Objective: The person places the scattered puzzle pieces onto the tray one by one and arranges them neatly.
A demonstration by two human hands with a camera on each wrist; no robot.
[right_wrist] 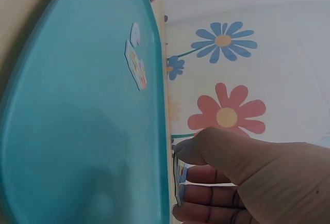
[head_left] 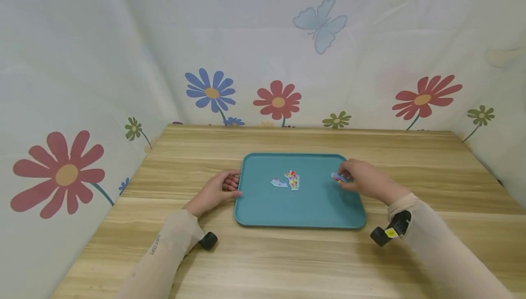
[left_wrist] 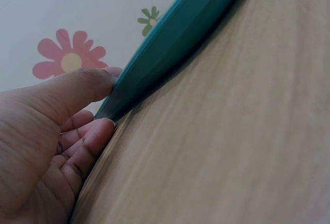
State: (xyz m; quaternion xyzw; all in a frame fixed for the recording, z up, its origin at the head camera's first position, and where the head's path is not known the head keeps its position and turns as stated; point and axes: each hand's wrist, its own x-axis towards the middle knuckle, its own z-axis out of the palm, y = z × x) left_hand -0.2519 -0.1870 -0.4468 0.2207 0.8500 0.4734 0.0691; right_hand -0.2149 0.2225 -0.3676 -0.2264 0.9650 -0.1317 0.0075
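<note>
A teal tray (head_left: 263,212) lies on the table. At its left edge is my left hand (head_left: 215,189), thumb on the rim and fingertips at the rim's lower side in the left wrist view. My right hand (head_left: 361,178) pinches a printed puzzle piece (head_left: 338,177) between thumb and fingers, over the tray's right side. In the right wrist view that piece (right_wrist: 179,177) is seen edge-on, partly hidden by the thumb. Left of the tray's middle lie two more pieces: a colourful one (head_left: 293,181) and a smaller pale one (head_left: 279,183), close beside each other.
The wooden table (head_left: 287,262) extends around the tray on all sides. Behind it and at the sides hangs a white cloth (head_left: 255,25) printed with flowers and a butterfly. Each wrist carries a small black camera, the right one (head_left: 382,236) near the tray's front right corner.
</note>
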